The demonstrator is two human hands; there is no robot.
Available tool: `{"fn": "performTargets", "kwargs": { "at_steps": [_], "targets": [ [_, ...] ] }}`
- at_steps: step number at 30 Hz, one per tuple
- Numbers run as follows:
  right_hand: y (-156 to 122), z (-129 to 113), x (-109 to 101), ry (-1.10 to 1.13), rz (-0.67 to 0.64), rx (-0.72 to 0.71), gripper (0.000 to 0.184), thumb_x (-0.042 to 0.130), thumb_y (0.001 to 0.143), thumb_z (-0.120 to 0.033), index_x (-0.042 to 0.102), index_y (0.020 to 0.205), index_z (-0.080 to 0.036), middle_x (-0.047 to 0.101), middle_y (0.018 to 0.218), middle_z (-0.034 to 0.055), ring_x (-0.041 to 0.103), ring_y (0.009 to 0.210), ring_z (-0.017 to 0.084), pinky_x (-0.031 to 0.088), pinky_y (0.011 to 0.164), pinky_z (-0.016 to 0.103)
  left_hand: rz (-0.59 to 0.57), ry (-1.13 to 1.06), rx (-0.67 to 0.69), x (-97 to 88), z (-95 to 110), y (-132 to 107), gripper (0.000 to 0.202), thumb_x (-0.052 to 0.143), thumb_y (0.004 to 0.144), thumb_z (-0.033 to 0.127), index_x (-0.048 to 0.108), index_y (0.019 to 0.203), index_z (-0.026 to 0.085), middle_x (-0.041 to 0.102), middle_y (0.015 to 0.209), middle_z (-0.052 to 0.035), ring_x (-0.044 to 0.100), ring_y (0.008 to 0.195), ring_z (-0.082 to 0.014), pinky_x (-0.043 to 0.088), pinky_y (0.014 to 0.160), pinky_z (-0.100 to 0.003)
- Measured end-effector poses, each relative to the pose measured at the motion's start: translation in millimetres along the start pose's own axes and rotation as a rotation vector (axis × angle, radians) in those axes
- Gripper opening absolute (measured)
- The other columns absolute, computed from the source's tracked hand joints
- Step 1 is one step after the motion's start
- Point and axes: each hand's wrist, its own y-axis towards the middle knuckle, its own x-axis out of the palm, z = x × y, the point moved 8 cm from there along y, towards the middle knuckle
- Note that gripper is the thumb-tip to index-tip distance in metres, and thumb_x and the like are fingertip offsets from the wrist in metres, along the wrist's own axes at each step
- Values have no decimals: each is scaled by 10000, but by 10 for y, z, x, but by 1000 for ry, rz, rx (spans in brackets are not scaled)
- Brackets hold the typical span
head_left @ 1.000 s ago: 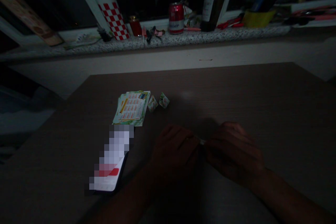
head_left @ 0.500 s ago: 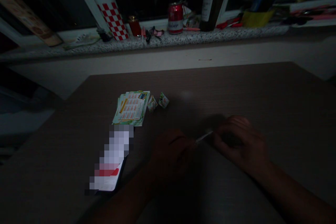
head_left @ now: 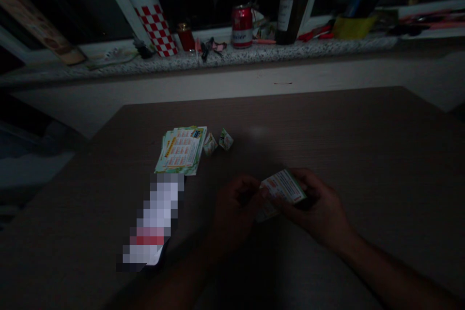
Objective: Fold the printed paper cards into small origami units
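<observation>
A small printed paper sheet (head_left: pixel 285 186) with orange-red and dark print is held tilted above the wooden table (head_left: pixel 363 155). My left hand (head_left: pixel 232 213) pinches its left side between thumb and fingers. Around the right side, my right hand (head_left: pixel 323 208) is closed, thumb on the near edge and fingers behind. To the left lies a stack of similar green-edged printed sheets (head_left: pixel 181 147). Two small folded papers, one (head_left: pixel 209 144) touching or close to the stack and another (head_left: pixel 225 139) a little right of it, rest on the table.
A phone (head_left: pixel 160 213) with a lit, blurred screen lies left of my left hand. Along the granite windowsill (head_left: pixel 261 54) stand a red-checked white bottle (head_left: pixel 158 29), a red can (head_left: pixel 241 26), a dark bottle (head_left: pixel 288 14) and a yellow container (head_left: pixel 354 26).
The paper, seen nearly edge-on as a thin white strip before, now shows its printed face. My right hand has moved left, closer to my left hand, and grips the sheet's right side.
</observation>
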Motion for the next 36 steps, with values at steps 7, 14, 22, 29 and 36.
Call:
{"fn": "performTargets", "kwargs": {
  "at_steps": [7, 14, 22, 29, 36],
  "targets": [
    [-34, -62, -123, -84, 151, -116, 407, 727, 698, -164, 560, 1063, -227, 703, 820, 26, 700, 631, 171, 586, 522, 252, -100, 355, 94, 101, 33, -55, 167, 608, 832, 325, 659, 816, 167, 680, 735, -23, 616, 642, -151, 468, 579, -247],
    [-60, -64, -108, -235, 117, -159, 450, 710, 728, -176, 561, 1149, -232, 697, 858, 37, 695, 720, 187, 587, 593, 290, -158, 631, 409, 210, 244, -123, 239, 510, 889, 299, 631, 726, 174, 580, 567, 15, 513, 496, -117, 365, 490, -234],
    [-13, -80, -152, -140, 137, -159, 428, 655, 769, -131, 539, 1170, -228, 694, 821, 14, 682, 636, 144, 585, 552, 245, -157, 642, 412, 185, 254, -115, 259, 501, 898, 302, 609, 703, 171, 496, 519, 33, 452, 461, -100, 308, 462, -226],
    [-13, -21, -174, -68, 128, -125, 451, 624, 801, -115, 518, 1227, -215, 686, 886, 43, 673, 677, 141, 588, 618, 277, -191, 385, 159, 115, 94, -42, 235, 521, 893, 318, 706, 865, 175, 639, 649, 0, 553, 566, -129, 390, 510, -223],
    [35, -27, -222, 95, 49, -132, 223, 552, 889, -133, 631, 1071, -236, 739, 886, 42, 725, 732, 155, 602, 616, 237, -194, -185, -181, 68, -139, 19, 230, 634, 815, 336, 724, 834, 125, 702, 710, -50, 609, 585, -127, 480, 556, -223]
  ]
}}
